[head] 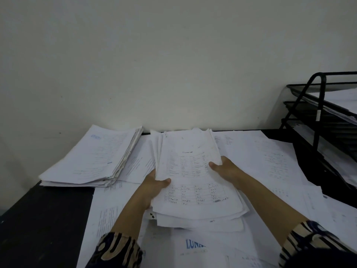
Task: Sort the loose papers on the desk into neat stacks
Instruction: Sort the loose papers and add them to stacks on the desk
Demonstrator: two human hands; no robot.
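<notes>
Both hands hold a thick sheaf of papers above the middle of the worktop: the left hand grips its left edge, thumb on top, and the right hand clamps its right edge likewise. The sheets are thin, white, uneven at the edges, the top one printed with tables too blurred to read. A squared stack lies at the worktop's far left corner. Loose sheets cover the right half. The dark matte left edge lies bare. A black wire tray rack, cut off, fills the right edge.
</notes>
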